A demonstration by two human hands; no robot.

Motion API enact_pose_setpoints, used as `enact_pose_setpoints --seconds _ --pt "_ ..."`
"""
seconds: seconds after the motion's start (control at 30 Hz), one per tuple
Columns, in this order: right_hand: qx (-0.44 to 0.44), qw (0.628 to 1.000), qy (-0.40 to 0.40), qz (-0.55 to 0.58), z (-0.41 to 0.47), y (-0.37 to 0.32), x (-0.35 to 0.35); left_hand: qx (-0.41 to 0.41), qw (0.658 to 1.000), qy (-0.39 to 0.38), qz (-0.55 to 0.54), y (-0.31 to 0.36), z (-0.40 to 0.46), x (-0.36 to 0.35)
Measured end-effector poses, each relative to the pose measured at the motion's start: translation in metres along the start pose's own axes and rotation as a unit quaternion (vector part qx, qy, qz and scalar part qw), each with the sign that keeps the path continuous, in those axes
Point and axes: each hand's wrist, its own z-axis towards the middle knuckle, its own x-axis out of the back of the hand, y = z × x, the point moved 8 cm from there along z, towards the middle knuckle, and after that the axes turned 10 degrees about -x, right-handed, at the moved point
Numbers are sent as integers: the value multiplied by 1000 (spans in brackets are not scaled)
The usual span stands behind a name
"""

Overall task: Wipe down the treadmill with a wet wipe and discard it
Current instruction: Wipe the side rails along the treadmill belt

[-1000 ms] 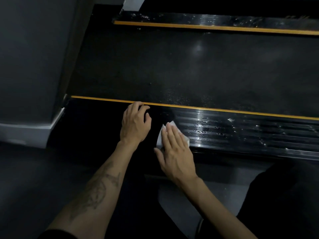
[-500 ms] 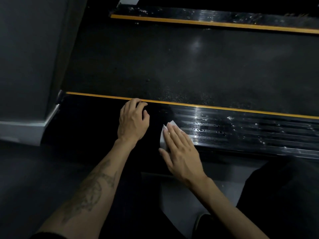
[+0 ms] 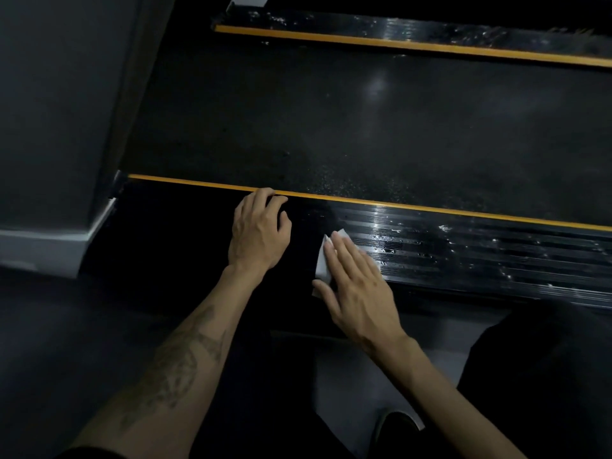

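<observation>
The treadmill's dark belt (image 3: pixel 381 127) runs across the view between two black ribbed side rails edged with orange stripes. The near rail (image 3: pixel 480 256) glistens with wet streaks to the right. My right hand (image 3: pixel 357 289) lies flat with straight fingers on a white wet wipe (image 3: pixel 323 260), pressing it onto the near rail; most of the wipe is hidden under the palm. My left hand (image 3: pixel 258 233) rests on the same rail just left of it, fingers bent, fingertips at the orange stripe (image 3: pixel 430 207), holding nothing.
A grey wall or column (image 3: pixel 59 111) with a pale baseboard (image 3: pixel 43 250) stands at the left, close to the rail's end. The far rail (image 3: pixel 414 34) lies beyond the belt. My dark-trousered knee (image 3: pixel 546 376) and a shoe (image 3: pixel 397 429) are on the grey floor below.
The view has shifted slightly. My right hand and the wipe have edged a little along the near rail; my left hand stays planted at the orange stripe.
</observation>
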Motion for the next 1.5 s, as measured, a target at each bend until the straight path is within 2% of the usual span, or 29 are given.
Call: enact_pose_setpoints --seconds 0.2,0.3,0.4,0.53,0.63,0.8,0.9,1.0,1.1,1.2,1.3,1.4,1.5 --pt "-98 995 -16 1 39 -15 -5 11 1000 -5 3 0 1 1" --pt "-44 998 -48 12 34 -29 -11 8 1000 -5 4 1 1 1" --pt "2 999 -49 18 17 -11 -4 5 1000 -3 3 0 1 1" --pt "-67 997 -36 3 34 10 -3 5 1000 -4 1 1 1 1" --pt "-101 994 -39 11 55 -8 -8 9 1000 -9 2 1 1 1" --pt "-19 998 -62 14 30 -5 -2 8 1000 -8 -1 0 1 1" --pt "-49 997 -52 6 33 16 4 5 1000 -9 -3 0 1 0" --pt "-90 994 -63 2 58 2 0 8 1000 -7 -2 0 1 0" --pt "-59 994 -81 30 64 -22 -3 9 1000 -10 1 0 2 1" --pt "-8 996 -84 36 45 -17 -2 7 1000 -8 -1 -1 1 1" --pt "-41 996 -74 21 44 4 0 7 1000 -7 0 -1 1 0" --pt "-91 993 -74 27 64 -10 -5 9 1000 -7 2 0 1 0" --pt "-38 995 -81 40 71 -36 -12 11 1000 -7 1 -1 1 2"
